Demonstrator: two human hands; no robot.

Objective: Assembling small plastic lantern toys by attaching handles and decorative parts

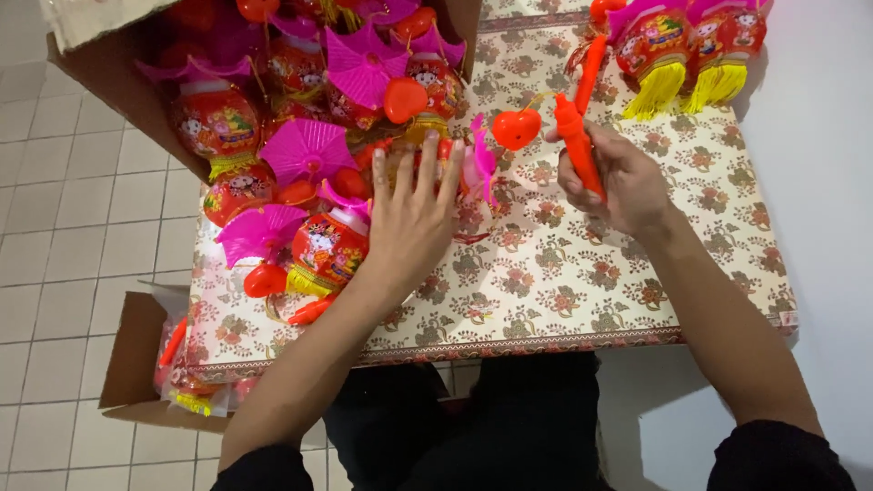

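Two hands: right (627, 186) clamped on smooth orange stick (578, 145); left (411, 218) flat, fingers apart, on lantern (432, 136).

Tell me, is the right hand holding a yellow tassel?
No, the right hand is closed around an orange plastic stick, while the yellow tassels hang from lanterns farther back on the table.

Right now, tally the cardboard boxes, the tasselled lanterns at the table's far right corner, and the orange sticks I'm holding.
cardboard boxes: 2
tasselled lanterns at the far right corner: 2
orange stick in the right hand: 1
Total: 5
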